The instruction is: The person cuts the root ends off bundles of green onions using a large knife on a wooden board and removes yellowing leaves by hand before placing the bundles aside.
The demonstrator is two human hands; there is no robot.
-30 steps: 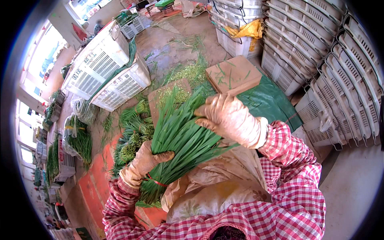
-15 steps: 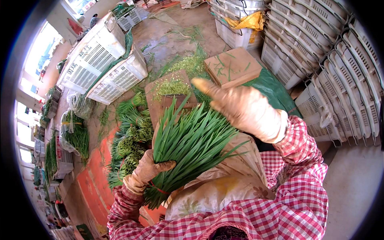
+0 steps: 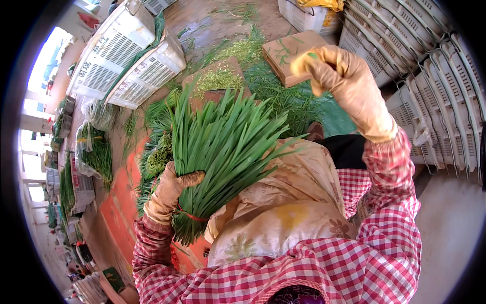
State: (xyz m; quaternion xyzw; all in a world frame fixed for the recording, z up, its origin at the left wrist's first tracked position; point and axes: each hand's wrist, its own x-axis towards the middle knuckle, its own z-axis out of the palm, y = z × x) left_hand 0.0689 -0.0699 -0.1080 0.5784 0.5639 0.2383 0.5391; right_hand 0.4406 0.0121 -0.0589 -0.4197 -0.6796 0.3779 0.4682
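My gloved left hand (image 3: 169,195) is wrapped round a thick bunch of garlic chives (image 3: 228,147). A red band (image 3: 195,217) ties the bunch near its cut ends, and the leaves fan out up and to the right above my lap. To the right, my gloved right hand (image 3: 352,86) is raised, its fingers curled in a pinch. A small green speck shows at its fingertips; I cannot make out whether it is held. More tied bundles (image 3: 161,152) lie just left of the bunch, partly hidden by it.
Pale green trimmings cover a brown board (image 3: 230,66) ahead. A wooden block (image 3: 281,63) stands right of it, with loose leaves around. White crates (image 3: 147,76) stand at the far left, and stacked crates (image 3: 440,96) on the right. A red-orange mat (image 3: 119,218) lies at the left.
My right hand has moved right and away from the bunch, and its outstretched finger has curled in. My left hand has shifted the chives slightly left and up.
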